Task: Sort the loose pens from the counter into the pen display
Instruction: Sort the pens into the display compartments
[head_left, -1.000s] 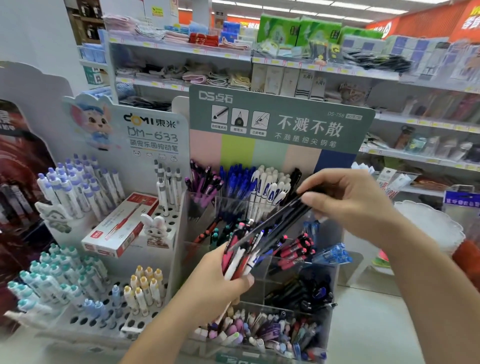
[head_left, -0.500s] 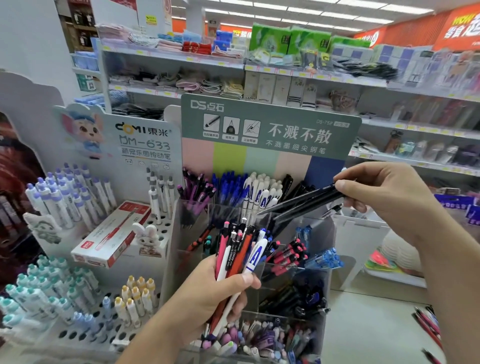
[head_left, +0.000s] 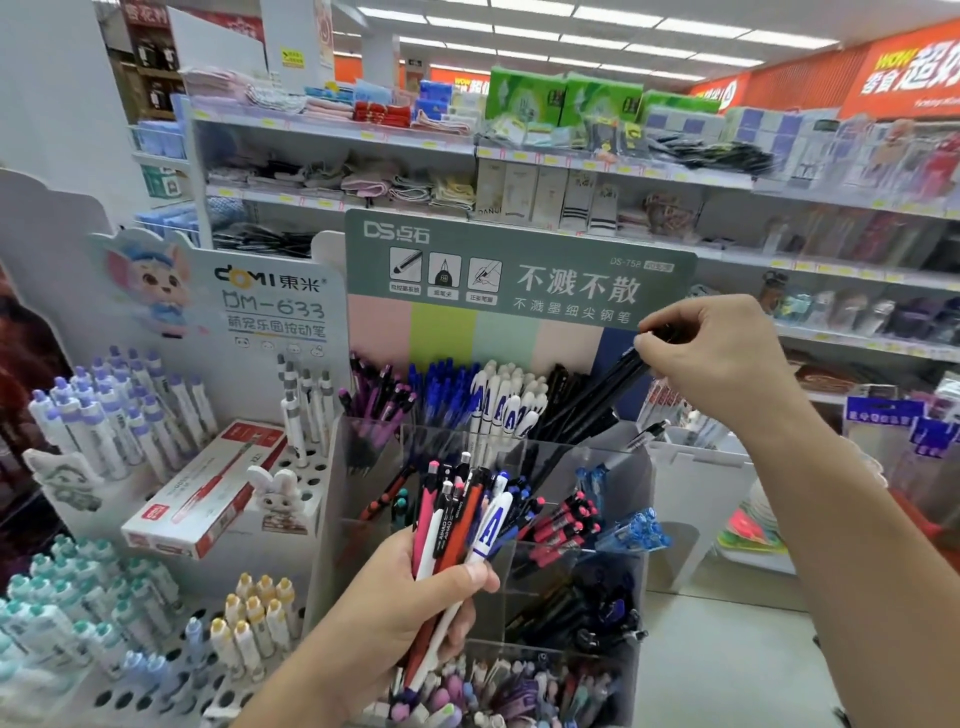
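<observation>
My left hand is clenched around a mixed bundle of pens, their lower ends hidden behind my palm. My right hand pinches the top ends of a few black pens, slanted down into the rear right compartment of the clear pen display; their tips vanish among the black pens there, so I cannot count them.

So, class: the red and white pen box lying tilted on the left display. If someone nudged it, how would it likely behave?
The pen box looks like thin card, so probably light and easily dented. It lies tilted across the white peg display, so a nudge might slide it downhill. Its flat sides make rolling unlikely.
</observation>
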